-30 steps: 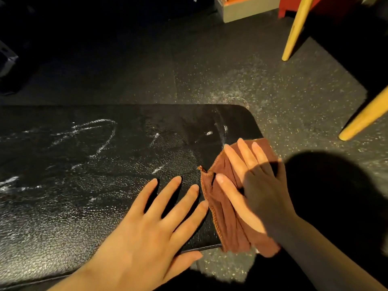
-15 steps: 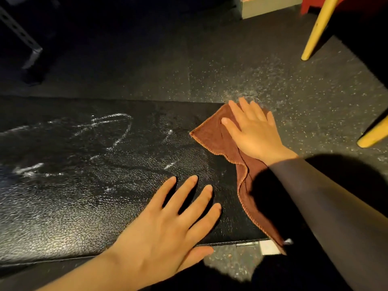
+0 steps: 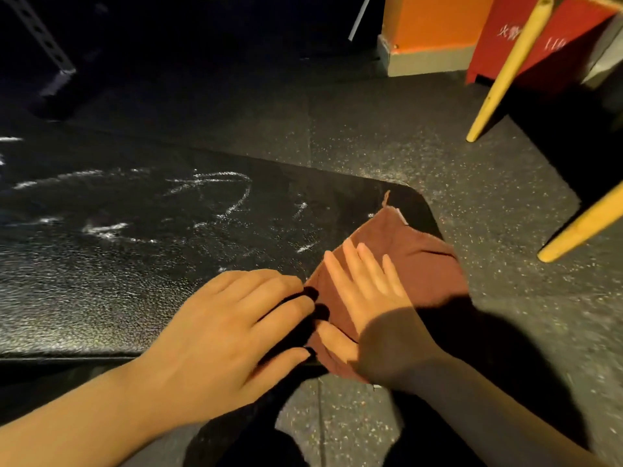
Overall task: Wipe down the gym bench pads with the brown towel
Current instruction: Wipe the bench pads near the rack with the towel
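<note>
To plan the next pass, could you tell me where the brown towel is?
Head view: brown cloth towel on the black bench pad's right end, under the right hand.

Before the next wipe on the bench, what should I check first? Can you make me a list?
1. Brown towel lies on the bench pad: ok.
2. Right hand presses flat on the towel: ok.
3. Left hand rests on the pad beside the towel: ok.
4. White streaks gone: not ok, they remain left of the towel.
5. Towel's underside clean: cannot tell.

Head view, close, down over bench pad (image 3: 141,264).
</note>
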{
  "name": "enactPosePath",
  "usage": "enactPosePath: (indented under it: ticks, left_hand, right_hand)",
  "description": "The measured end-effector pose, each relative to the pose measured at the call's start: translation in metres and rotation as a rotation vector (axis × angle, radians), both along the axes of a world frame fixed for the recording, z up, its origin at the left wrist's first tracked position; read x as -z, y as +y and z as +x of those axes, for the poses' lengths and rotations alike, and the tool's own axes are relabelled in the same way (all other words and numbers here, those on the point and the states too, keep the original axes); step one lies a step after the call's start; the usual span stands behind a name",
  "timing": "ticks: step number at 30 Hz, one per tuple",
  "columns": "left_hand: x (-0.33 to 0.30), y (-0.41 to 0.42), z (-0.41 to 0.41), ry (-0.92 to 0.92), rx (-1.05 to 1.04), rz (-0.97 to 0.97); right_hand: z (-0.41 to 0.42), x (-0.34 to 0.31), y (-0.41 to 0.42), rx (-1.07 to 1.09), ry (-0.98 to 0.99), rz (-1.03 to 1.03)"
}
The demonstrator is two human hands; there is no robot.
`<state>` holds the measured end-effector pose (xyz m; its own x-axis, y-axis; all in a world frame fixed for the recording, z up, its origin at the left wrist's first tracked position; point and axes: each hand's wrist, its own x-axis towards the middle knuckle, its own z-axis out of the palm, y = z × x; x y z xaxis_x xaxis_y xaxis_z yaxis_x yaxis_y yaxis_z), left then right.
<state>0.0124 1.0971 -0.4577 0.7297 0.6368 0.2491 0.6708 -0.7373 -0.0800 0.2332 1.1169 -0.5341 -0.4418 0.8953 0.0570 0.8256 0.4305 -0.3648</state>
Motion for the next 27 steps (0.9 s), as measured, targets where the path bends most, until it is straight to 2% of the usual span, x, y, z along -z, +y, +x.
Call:
enactPosePath:
  ticks: [3, 6, 8, 15, 20, 27]
  left_hand:
    - [0.001, 0.002, -0.027, 0.056, -0.09, 0.072]
    - [0.004, 0.005, -0.037, 0.072, -0.173, 0.096]
    - [0.008, 0.008, -0.032, 0.081, -0.148, 0.111]
    - [0.015, 0.004, -0.027, 0.074, -0.115, 0.154]
    - [0.019, 0.006, -0.023, 0.083, -0.115, 0.173]
    - [0.017, 0.005, -0.02, 0.081, -0.141, 0.148]
  right_hand:
    - [0.003, -0.005, 0.0, -0.027, 0.004, -0.03]
    - [-0.001, -0.011, 0.008, 0.162, -0.006, -0.104]
    - [-0.004, -0.011, 0.018, 0.262, -0.024, -0.127]
    - [0.021, -0.001, 0.116, 0.347, 0.015, -0.184]
    - [0.037, 0.001, 0.172, 0.294, -0.007, -0.162]
    - [0.014, -0.006, 0.127, 0.229, -0.031, -0.141]
